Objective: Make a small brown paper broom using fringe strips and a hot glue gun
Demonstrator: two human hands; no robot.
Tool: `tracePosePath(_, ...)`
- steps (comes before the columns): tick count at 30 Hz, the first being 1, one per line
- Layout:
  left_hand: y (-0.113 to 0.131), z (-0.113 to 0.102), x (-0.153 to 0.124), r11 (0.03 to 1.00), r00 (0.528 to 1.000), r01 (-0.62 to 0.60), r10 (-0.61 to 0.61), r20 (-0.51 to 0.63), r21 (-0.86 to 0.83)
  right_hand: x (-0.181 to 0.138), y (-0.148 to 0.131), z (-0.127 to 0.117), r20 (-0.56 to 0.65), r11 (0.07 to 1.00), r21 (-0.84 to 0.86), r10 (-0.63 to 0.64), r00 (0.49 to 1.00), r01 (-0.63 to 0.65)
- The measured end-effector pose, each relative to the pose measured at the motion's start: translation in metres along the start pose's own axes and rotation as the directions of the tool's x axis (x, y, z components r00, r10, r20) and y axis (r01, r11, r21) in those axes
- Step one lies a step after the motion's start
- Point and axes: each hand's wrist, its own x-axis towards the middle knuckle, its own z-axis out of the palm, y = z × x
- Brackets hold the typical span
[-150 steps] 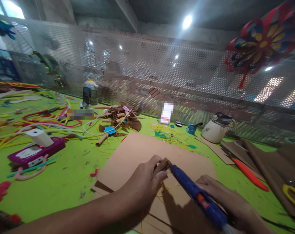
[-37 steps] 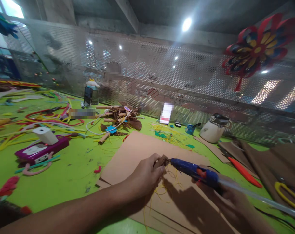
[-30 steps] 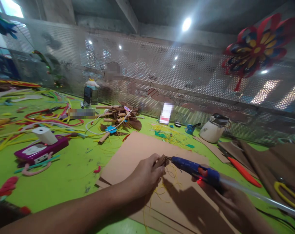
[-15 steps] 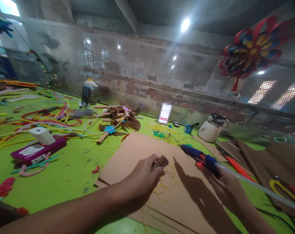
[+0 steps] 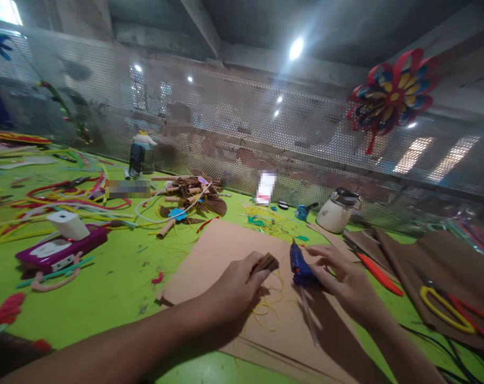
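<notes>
My left hand (image 5: 242,282) is closed on a small folded piece of brown paper (image 5: 267,263), held over the sheets of brown paper (image 5: 217,250). Thin yellow strings (image 5: 268,314) curl beneath that hand. To the right, a blue glue gun (image 5: 300,265) sits on the sheets with its nozzle pointing away from me and a clear glue stick (image 5: 309,317) trailing from its back. My right hand (image 5: 343,280) is beside the gun's handle, fingers stretched and apart; whether a fingertip still touches the gun is unclear.
Scissors (image 5: 445,309) and an orange-handled cutter (image 5: 380,273) lie at right near a white kettle-like pot (image 5: 335,212). At left are a purple power strip (image 5: 61,248) and tangled pipe cleaners (image 5: 77,194). Brown paper rolls (image 5: 193,192) are piled behind the sheets.
My right hand has brought the glue gun left and down onto the sheets, turned its nozzle away, and loosened its fingers from it. My left hand keeps its hold on the folded paper.
</notes>
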Motion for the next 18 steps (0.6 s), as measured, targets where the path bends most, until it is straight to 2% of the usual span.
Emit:
tracePosePath(2,0.001,-0.001,0.0,0.999,1.0,-0.021,0.021,0.006,0.038,-0.003,-0.026,0.011,0.102,0.987,0.135,0.069,0.992,-0.083)
tracePosePath(6,0.002,0.0,-0.001,0.996,0.997,-0.06,0.057,0.042,0.068,-0.004,-0.054,0.04,0.225,0.94,0.193,0.235,0.945,-0.28)
tracePosePath(9,0.002,0.001,-0.003,0.993,0.997,-0.059,0.054,0.051,0.1,0.001,-0.057,0.053,0.209,0.89,0.267,0.32,0.924,-0.369)
tracePosePath(13,0.002,0.001,-0.007,0.988,0.998,-0.053,0.049,0.034,0.144,0.008,-0.052,0.06,0.107,0.872,0.321,0.355,0.929,-0.37)
tracePosePath(18,0.003,0.0,-0.008,0.978,0.997,-0.048,0.036,0.064,0.205,0.006,-0.043,0.065,0.139,0.821,0.42,0.362,0.922,-0.385)
